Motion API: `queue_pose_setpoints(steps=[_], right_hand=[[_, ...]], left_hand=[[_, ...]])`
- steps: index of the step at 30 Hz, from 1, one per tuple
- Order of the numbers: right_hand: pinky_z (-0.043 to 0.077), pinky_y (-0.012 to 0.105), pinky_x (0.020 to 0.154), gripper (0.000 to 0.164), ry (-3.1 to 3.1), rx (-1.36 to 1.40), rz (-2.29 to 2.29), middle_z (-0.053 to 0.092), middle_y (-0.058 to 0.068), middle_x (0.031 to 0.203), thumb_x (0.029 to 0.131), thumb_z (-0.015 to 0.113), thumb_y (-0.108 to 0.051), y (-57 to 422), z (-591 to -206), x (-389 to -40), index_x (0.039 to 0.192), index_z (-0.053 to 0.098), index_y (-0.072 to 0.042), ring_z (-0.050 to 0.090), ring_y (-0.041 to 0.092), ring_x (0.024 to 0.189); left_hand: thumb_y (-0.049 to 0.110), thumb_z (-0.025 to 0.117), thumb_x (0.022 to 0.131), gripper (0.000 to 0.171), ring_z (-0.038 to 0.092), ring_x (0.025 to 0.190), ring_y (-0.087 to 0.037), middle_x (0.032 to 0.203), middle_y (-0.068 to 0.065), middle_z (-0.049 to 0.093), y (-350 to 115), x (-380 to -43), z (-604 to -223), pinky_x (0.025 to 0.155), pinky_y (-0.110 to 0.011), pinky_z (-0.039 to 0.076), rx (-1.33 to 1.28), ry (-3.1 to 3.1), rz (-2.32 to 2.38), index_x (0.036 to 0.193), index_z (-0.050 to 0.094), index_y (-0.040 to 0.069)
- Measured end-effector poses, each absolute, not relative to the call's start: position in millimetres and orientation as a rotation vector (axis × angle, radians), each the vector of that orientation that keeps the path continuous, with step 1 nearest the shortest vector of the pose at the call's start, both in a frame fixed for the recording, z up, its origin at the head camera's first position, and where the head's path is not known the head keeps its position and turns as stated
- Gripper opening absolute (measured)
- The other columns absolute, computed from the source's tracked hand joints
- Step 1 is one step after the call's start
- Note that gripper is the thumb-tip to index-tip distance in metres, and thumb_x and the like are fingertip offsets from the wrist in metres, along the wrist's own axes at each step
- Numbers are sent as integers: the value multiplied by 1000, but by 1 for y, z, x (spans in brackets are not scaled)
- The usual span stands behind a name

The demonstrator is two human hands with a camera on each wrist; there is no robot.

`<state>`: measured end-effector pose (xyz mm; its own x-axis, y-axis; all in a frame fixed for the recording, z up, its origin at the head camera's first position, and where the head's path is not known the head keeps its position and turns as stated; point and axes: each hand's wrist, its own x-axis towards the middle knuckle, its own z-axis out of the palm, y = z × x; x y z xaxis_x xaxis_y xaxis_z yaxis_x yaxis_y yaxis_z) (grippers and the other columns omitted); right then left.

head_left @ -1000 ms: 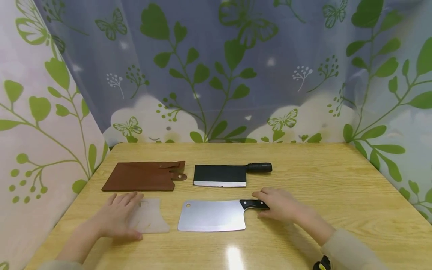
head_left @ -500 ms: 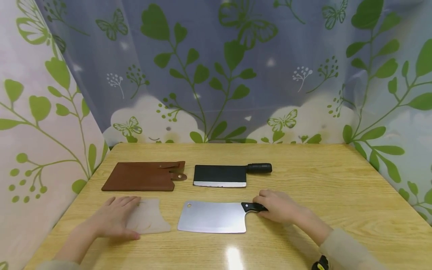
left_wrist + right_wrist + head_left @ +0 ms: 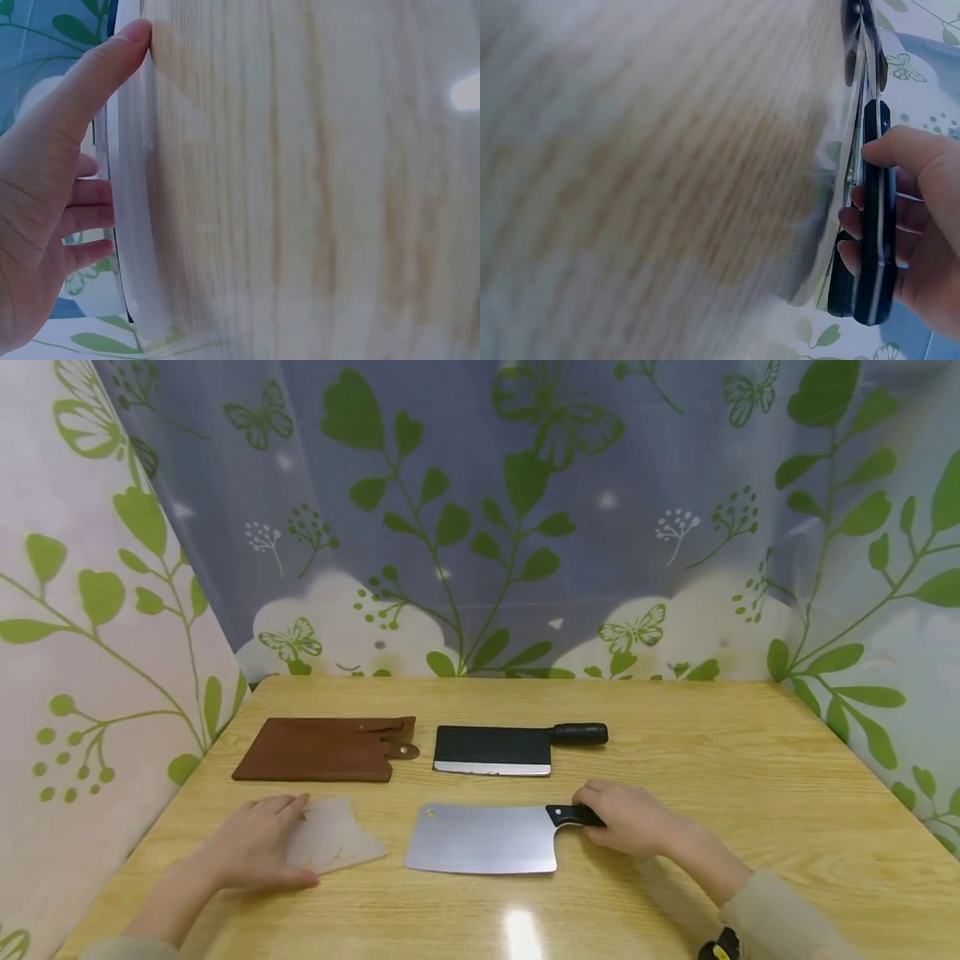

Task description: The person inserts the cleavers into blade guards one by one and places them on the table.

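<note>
Silver cleaver (image 3: 482,837) lies lower centre, its black handle (image 3: 567,815) wrapped by the right grip (image 3: 630,818); the left grip (image 3: 255,845) spreads loosely over one white sheet (image 3: 333,837), lower left. Behind, mid-frame, lie one brown sheath (image 3: 318,750) and a second, black cleaver (image 3: 492,747).

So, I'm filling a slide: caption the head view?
Right hand gripping a silver cleaver, left hand on a whitish sheet; brown sheath and black cleaver behind.

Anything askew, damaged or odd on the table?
The translucent white plastic sheath in the left hand sits askew: its near edge slants, unlike that of the silver metal cleaver. Small dark marks break the bright edge of the black rectangular cleaver; nicks or dirt, too small to tell.
</note>
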<state>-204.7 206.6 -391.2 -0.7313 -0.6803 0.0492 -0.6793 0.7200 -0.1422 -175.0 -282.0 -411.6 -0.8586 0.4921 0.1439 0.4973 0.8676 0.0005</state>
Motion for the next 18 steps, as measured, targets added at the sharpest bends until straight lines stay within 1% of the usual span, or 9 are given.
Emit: queue_pose_setpoints(steps=[4, 7, 10, 13, 18], right_hand=[[42, 28, 60, 26, 2901, -1073, -284, 53, -3, 91, 78, 63, -14, 207, -391, -204, 103, 59, -7, 47, 9, 71], [38, 25, 57, 25, 2899, -1060, -307, 52, -6, 89, 78, 62, -16, 207, -391, -205, 102, 59, -8, 43, 8, 67], [34, 23, 54, 20, 2889, -1052, -335, 50, -8, 84, 79, 63, -17, 206, -389, -204, 98, 58, -11, 41, 7, 63], [31, 22, 51, 14, 2878, -1036, -368, 49, -10, 79, 81, 64, -18, 207, -385, -204, 93, 58, -13, 39, 5, 60], [32, 21, 51, 13, 2903, -1052, -403, 50, -11, 76, 82, 66, -19, 212, -381, -203, 92, 59, -14, 39, 4, 59]], left_hand=[[79, 63, 57, 111, 56, 94, -34, 106, -17, 56, -283, -174, -414, 77, -50, 43, -717, -2908, -76, 123, 51, -10], [79, 63, 56, 106, 55, 88, -29, 101, -13, 53, -283, -173, -415, 72, -47, 44, -704, -2896, -85, 117, 55, -8], [78, 64, 55, 99, 53, 83, -26, 96, -9, 51, -282, -173, -413, 69, -44, 44, -701, -2889, -82, 110, 59, -4], [79, 63, 55, 96, 52, 85, -27, 95, -8, 51, -280, -173, -411, 70, -45, 43, -695, -2881, -55, 106, 59, -1], [81, 63, 52, 100, 51, 92, -34, 99, -12, 52, -277, -172, -409, 75, -51, 42, -669, -2850, -27, 108, 57, -1]])
